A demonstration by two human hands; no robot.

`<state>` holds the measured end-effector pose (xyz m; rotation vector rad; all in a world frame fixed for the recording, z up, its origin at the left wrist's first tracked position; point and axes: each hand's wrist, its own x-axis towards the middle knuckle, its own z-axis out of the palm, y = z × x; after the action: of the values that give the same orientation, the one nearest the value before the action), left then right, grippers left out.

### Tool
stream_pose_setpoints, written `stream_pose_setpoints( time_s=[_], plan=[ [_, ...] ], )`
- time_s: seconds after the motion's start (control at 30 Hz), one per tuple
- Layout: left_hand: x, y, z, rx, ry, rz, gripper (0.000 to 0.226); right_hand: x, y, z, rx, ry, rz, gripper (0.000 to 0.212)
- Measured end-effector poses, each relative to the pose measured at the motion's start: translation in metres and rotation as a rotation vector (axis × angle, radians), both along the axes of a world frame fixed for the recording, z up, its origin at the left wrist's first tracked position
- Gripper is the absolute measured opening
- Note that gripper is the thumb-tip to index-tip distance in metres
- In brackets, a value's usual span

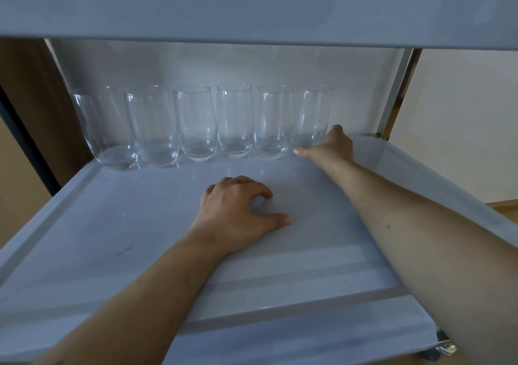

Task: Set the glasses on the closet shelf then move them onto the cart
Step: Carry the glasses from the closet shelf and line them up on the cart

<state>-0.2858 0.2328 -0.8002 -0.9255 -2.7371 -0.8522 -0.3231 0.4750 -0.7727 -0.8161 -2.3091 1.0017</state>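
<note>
Several clear, empty drinking glasses (234,121) stand upright in a row along the back of a white cart tray (134,224). My right hand (330,147) reaches to the rightmost glass (311,112). Its thumb lies at the front of the glass's base and a finger curls round the right side. The glass stands on the tray, close beside its neighbour. My left hand (238,213) rests on the tray's middle, fingers loosely curled with the tips on the surface, holding nothing.
The cart's upper tray (252,6) hangs low over the glasses. A metal post (395,93) rises at the back right corner. The tray has raised rims on the left (56,205) and right (420,174). A white wall and wooden floor lie to the right.
</note>
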Motion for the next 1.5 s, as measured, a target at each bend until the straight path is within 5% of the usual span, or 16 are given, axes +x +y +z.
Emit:
stream_pose_setpoints(
  time_s=[0.2,0.4,1.07,1.5],
  plan=[
    [0.0,0.001,0.0,-0.003,-0.003,0.01,0.053,0.015,-0.021,-0.004,0.296,-0.04,0.135,0.016],
    [0.0,-0.001,0.001,0.002,-0.001,0.007,0.052,-0.012,-0.054,-0.006,0.299,-0.045,0.162,0.048],
    [-0.001,0.001,-0.001,-0.001,0.001,0.008,0.051,0.03,-0.019,0.006,0.423,-0.104,0.11,0.024],
    [0.002,0.001,0.002,-0.003,-0.016,0.015,0.049,0.039,-0.027,0.006,0.423,-0.208,0.199,0.039]
  ],
)
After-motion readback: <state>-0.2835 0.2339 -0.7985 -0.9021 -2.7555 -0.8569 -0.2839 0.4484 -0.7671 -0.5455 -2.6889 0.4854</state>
